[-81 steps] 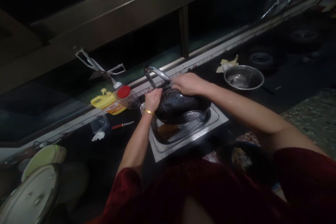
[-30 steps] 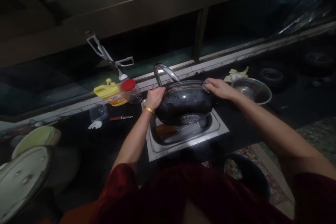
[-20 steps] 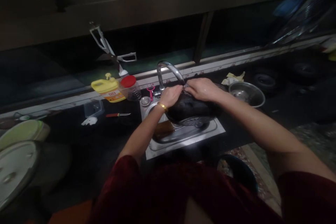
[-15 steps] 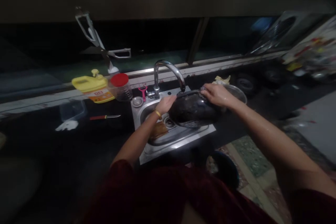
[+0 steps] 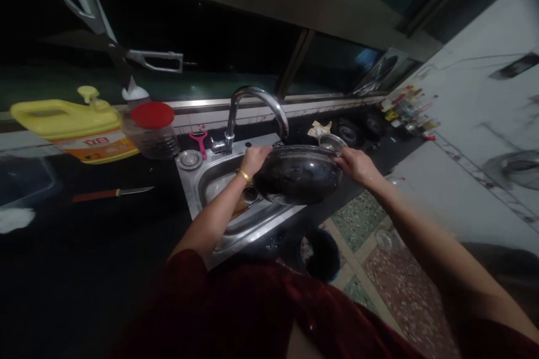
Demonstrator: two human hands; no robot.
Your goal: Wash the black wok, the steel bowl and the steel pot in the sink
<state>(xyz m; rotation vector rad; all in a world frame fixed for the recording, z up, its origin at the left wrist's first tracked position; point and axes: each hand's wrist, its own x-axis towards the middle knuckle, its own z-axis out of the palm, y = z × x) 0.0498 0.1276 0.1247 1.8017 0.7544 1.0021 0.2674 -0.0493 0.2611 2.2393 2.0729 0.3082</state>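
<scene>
I hold a dark round wok (image 5: 298,175) over the steel sink (image 5: 219,179), just under the curved tap (image 5: 252,106). My left hand (image 5: 254,159), with a gold bangle on the wrist, grips the wok's left rim. My right hand (image 5: 356,164) grips its right rim, fingers wrapped round the edge. The wok is tilted, its wet outer side turned toward me.
A yellow jug (image 5: 73,126) and a red-lidded jar (image 5: 152,130) stand at the back left. A red-handled knife (image 5: 112,194) lies on the dark counter. A pink peeler (image 5: 200,139) rests by the tap, a steel bowl (image 5: 331,142) behind the wok. A dark bucket (image 5: 320,251) is on the floor.
The wok has moved a little right and lifted clear of the sink basin. My right hand slid from its top to the right rim. My view has swung right.
</scene>
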